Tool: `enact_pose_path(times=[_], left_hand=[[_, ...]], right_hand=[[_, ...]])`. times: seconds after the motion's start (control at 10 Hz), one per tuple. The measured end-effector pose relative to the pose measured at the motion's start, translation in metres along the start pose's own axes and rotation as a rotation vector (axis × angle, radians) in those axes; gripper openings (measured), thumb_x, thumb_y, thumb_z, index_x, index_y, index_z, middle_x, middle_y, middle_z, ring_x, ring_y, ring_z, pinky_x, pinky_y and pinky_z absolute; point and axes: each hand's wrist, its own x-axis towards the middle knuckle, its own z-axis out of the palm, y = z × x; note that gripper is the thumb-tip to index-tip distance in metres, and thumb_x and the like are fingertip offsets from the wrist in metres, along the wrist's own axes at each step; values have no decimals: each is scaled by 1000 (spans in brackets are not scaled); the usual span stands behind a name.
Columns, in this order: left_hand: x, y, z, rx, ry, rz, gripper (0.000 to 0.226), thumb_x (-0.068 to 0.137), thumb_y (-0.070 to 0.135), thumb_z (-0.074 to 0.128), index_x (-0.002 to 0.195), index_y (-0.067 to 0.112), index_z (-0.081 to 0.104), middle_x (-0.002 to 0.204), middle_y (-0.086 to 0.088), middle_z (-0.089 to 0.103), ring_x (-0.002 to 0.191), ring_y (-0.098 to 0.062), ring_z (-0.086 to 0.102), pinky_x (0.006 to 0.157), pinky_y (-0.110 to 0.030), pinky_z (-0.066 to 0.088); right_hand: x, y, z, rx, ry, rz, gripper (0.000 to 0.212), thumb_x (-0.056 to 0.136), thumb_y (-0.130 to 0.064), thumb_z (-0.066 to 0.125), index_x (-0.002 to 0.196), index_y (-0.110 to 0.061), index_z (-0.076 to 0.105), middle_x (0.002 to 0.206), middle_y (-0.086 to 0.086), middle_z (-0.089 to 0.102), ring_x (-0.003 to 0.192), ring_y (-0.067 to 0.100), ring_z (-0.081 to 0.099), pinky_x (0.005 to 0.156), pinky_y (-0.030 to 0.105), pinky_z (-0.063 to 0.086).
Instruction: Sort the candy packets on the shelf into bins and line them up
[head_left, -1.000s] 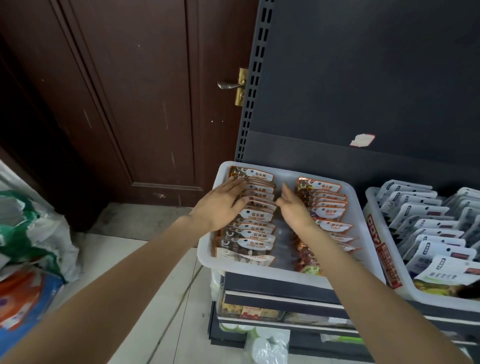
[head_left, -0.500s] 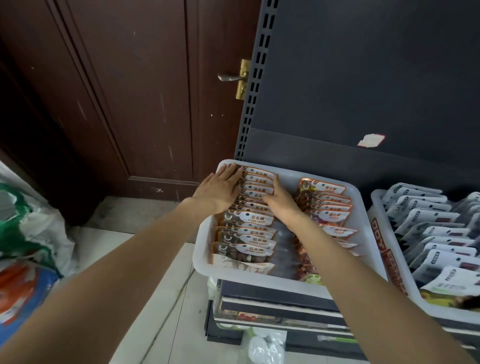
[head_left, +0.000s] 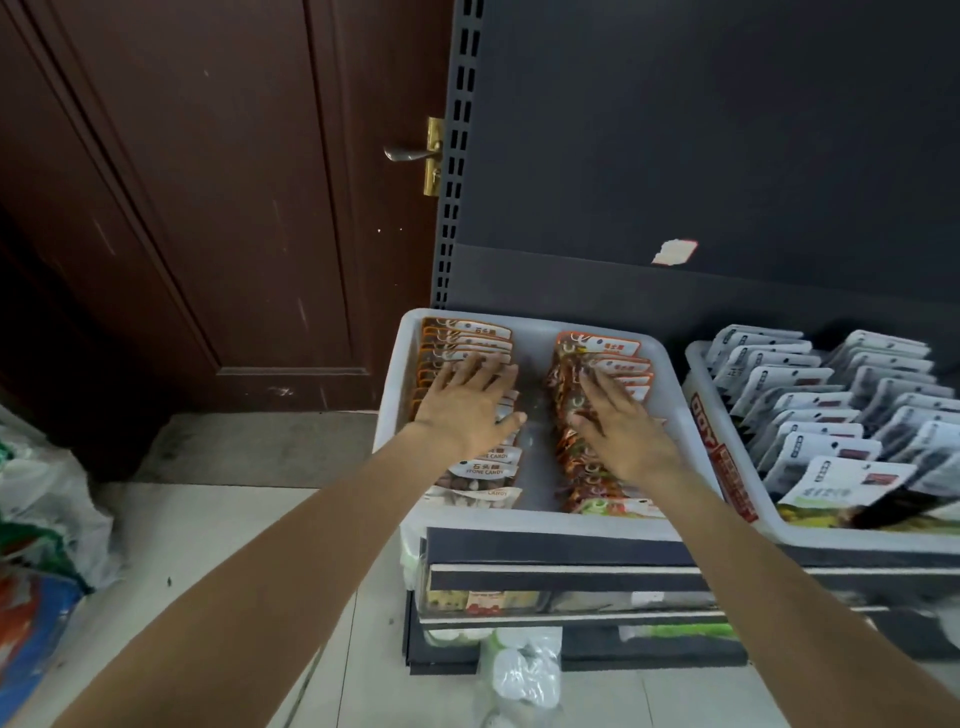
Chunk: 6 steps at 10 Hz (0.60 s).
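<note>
A white plastic bin (head_left: 535, 519) sits on the dark shelf and holds two rows of orange-topped candy packets. My left hand (head_left: 470, 402) lies flat, fingers straight, on the left row of stone candy packets (head_left: 480, 470). My right hand (head_left: 621, 428) lies flat with spread fingers on the right row of orange packets (head_left: 597, 345). A bare strip of bin floor separates the two rows.
A second white bin (head_left: 727, 467) to the right holds rows of white packets (head_left: 826, 415). The dark shelf back panel (head_left: 727, 156) rises behind. A brown door (head_left: 234, 182) with a handle stands left. Bags (head_left: 47, 519) lie on the floor; lower shelves show below.
Both hands were together on the left row. My right hand has moved right onto the right row, and my left hand has shifted toward the middle of the left row.
</note>
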Motion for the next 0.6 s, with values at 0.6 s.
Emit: enact_pose_path(times=[0.6], left_hand=[[3,37,-9,30,283,-209,51,97,30,41,145,16,32,150,-8,33,139,-29,27,111,-42,26]], right_hand=[[4,9,-18,110,132,-45,57,100,-36,37,151,-19,18,158,0,15,143,24,22,113,42,30]])
